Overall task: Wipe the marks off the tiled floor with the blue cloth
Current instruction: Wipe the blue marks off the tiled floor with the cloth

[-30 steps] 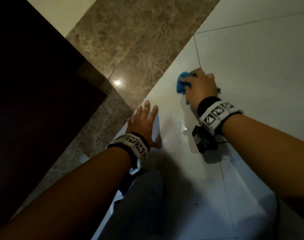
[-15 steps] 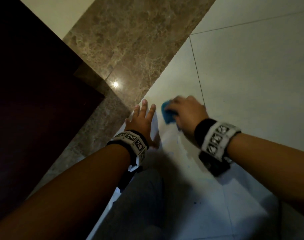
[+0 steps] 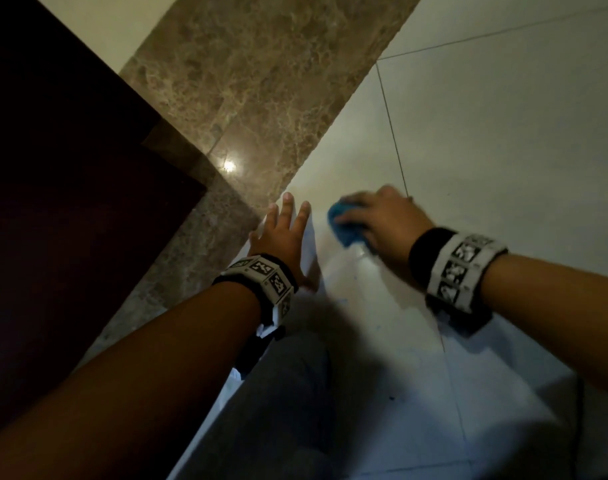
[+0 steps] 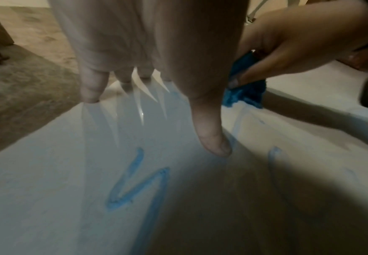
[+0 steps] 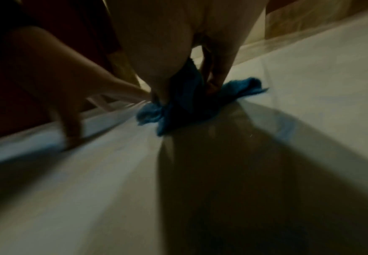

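My right hand point(image 3: 375, 220) grips a bunched blue cloth point(image 3: 344, 230) and presses it onto the pale tiled floor point(image 3: 503, 150), just left of a grout line. The cloth point(image 5: 192, 103) shows under the curled fingers in the right wrist view, and also beside my thumb as the cloth point(image 4: 246, 93) in the left wrist view. My left hand point(image 3: 281, 237) lies flat on the floor close to the left of the cloth, fingers spread and straight. Blue zigzag marks point(image 4: 135, 182) are drawn on the tile just behind the left hand. Fainter blue smears point(image 3: 378, 329) lie nearer to me.
A brown marble border strip point(image 3: 261, 98) runs diagonally along the left of the pale tiles. Beyond it stands a dark wooden panel point(image 3: 70, 185). My grey-trousered knee point(image 3: 281, 410) is on the floor below the left wrist.
The right hand with the cloth swept from the far grout line back towards me and left, next to the left hand, then edged slightly right again. The left hand stayed planted.
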Tool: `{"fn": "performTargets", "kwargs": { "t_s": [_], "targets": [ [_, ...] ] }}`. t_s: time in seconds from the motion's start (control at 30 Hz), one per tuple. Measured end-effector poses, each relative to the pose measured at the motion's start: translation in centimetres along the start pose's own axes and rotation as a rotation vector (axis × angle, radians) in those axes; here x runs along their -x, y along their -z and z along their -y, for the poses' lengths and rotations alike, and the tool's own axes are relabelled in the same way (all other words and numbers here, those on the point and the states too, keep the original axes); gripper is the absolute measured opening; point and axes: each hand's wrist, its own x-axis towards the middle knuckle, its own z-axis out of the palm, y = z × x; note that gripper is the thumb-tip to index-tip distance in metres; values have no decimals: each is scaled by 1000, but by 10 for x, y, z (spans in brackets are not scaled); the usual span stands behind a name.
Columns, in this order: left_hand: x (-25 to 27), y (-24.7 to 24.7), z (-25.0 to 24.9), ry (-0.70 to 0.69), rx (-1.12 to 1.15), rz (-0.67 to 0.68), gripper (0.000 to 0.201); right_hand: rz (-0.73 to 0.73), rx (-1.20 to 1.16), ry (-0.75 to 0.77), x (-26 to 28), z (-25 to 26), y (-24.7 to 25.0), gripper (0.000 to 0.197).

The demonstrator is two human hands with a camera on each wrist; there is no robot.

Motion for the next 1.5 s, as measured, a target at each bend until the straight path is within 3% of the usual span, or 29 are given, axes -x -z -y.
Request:
{"fn": "performTargets", "kwargs": {
  "t_s": [0.1,0.17,0.23,0.3,0.37,0.43,0.5,0.57,0.63,0.7,0.77,0.8,0.9,0.97,1.03,1.1,1.17,1.23,1.33,1.4,1.43,1.5],
  "targets": [
    [1,0,0,-3,5,-5,138,-194,-95,-296,-28,-46,19,46],
    [2,1,0,-1,7,-3,138,-264,-130,-470,-30,-40,20,51],
    [2,0,-1,-2,15,-6,137,-208,-128,-404,-15,-8,11,54],
    [2,0,-1,-2,15,-12,137,-86,-97,-167,12,22,0,51],
    [2,0,-1,-3,17,-10,137,-40,-52,-51,19,15,3,50],
    [2,0,0,-7,32,-8,136,-132,-62,-197,5,-15,12,50],
    [3,0,0,-8,33,-10,136,-280,-185,-463,-10,-40,23,47],
    [3,0,0,-6,31,-7,136,-345,-304,-609,-14,-36,22,44],
    [2,0,0,-7,17,-12,135,-254,-299,-507,-4,-9,8,47],
    [1,0,0,-3,20,-15,135,-97,-130,-225,17,20,-3,50],
    [1,-1,0,-5,17,-18,135,-32,-30,-72,24,15,0,52],
    [2,0,1,-7,12,-20,135,-61,-26,-92,19,2,6,50],
    [2,1,2,-14,9,-23,136,-267,-163,-457,-6,-48,19,40],
    [2,1,1,-13,-2,-11,137,-345,-244,-598,-10,-49,19,38],
    [1,2,-1,2,-44,10,138,-282,-186,-511,0,-24,12,34],
    [-2,5,-7,41,-92,39,140,-138,-103,-247,20,4,3,34],
    [-5,11,-14,56,-127,49,140,-8,-43,-51,31,2,-3,38],
    [-4,18,-23,0,-148,6,138,-72,-78,-94,24,-27,0,39],
    [-6,23,-36,-142,-143,-93,134,-369,-284,-489,8,-67,12,38],
    [-10,21,-43,-199,-100,-91,135,-438,-331,-629,7,-59,13,37],
    [-13,19,-45,-216,-81,-67,135,-400,-312,-600,11,-46,8,37],
    [-18,12,-44,-233,-70,-26,133,-262,-186,-375,26,-11,-4,38]
  ]
}}
